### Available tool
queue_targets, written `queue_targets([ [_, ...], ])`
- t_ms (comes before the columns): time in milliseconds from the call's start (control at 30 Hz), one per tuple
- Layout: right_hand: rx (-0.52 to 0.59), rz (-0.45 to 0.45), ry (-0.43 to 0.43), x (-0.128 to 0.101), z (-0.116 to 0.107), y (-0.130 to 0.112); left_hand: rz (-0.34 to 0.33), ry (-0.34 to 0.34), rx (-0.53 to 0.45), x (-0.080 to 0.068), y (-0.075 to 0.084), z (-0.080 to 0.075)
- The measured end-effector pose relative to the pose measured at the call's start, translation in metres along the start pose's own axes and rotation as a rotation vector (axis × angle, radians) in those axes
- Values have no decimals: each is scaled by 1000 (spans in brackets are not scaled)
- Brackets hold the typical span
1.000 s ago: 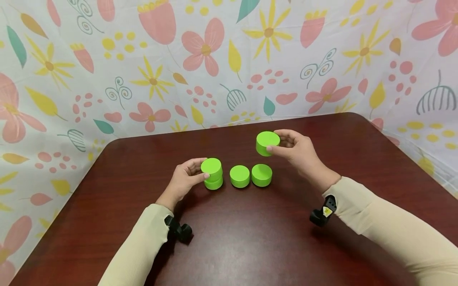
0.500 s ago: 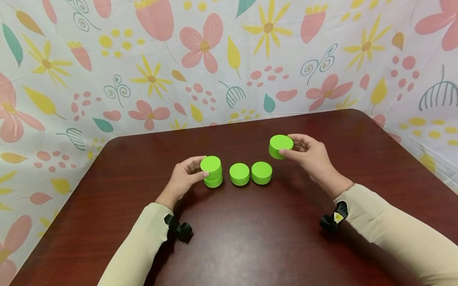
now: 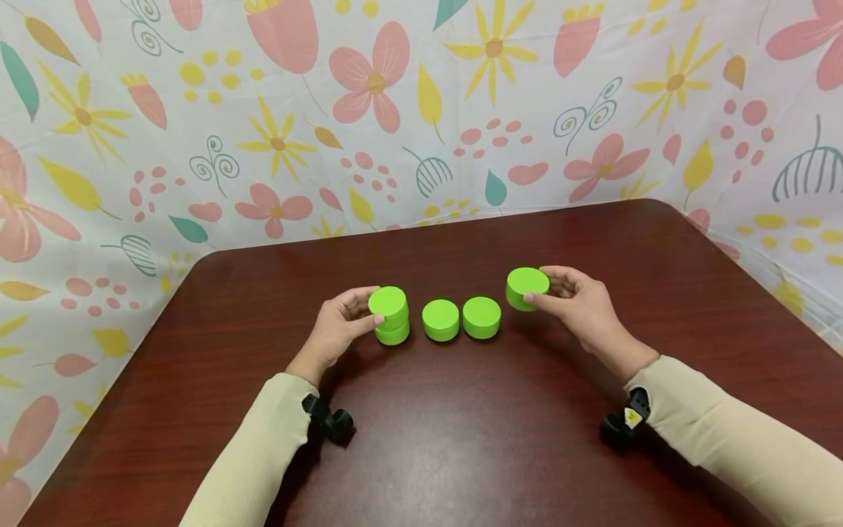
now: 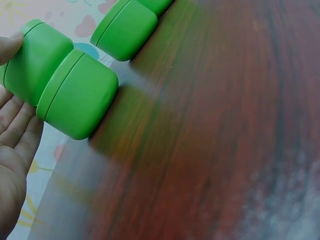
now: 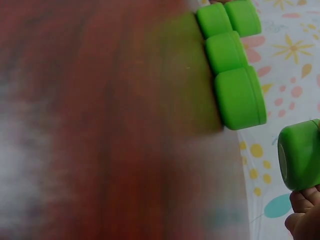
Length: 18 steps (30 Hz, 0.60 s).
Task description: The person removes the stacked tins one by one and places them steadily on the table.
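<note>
On the left, my left hand (image 3: 334, 331) grips a round green lidded jar (image 3: 388, 304) between thumb and fingers. That jar sits stacked on a second green jar (image 3: 392, 336), which stands on the table. Two more green jars, a middle one (image 3: 440, 320) and a right one (image 3: 481, 318), stand side by side to the right of the stack. Beyond them my right hand (image 3: 585, 306) holds another green jar (image 3: 520, 296) by its sides, level and raised off the table. Its rounded underside (image 5: 283, 162) shows in the right wrist view.
The dark reddish wooden table (image 3: 421, 424) has rounded far corners. A white cloth (image 3: 402, 154) with flowers and leaves hangs behind it. Black wrist cameras, one on the left (image 3: 327, 420) and one on the right (image 3: 626, 419), sit at the sleeve cuffs.
My right hand has carried its jar rightward, past the right end of the row, and lowered it toward the table. The left hand stays on the stack, and the standing jars have not moved.
</note>
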State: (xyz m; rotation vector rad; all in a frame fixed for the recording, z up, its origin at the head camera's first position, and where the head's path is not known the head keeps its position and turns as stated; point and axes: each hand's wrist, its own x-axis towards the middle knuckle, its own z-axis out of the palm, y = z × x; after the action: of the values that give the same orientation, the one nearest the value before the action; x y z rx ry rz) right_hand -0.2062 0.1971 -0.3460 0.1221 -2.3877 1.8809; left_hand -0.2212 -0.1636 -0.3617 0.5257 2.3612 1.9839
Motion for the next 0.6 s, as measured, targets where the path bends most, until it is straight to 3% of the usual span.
queue_targets([
  [233, 30, 4, -25, -3, 1, 7, 10, 5, 0, 0, -1, 0],
  [600, -17, 61, -58, -6, 2, 17, 19, 11, 11, -1, -2, 1],
])
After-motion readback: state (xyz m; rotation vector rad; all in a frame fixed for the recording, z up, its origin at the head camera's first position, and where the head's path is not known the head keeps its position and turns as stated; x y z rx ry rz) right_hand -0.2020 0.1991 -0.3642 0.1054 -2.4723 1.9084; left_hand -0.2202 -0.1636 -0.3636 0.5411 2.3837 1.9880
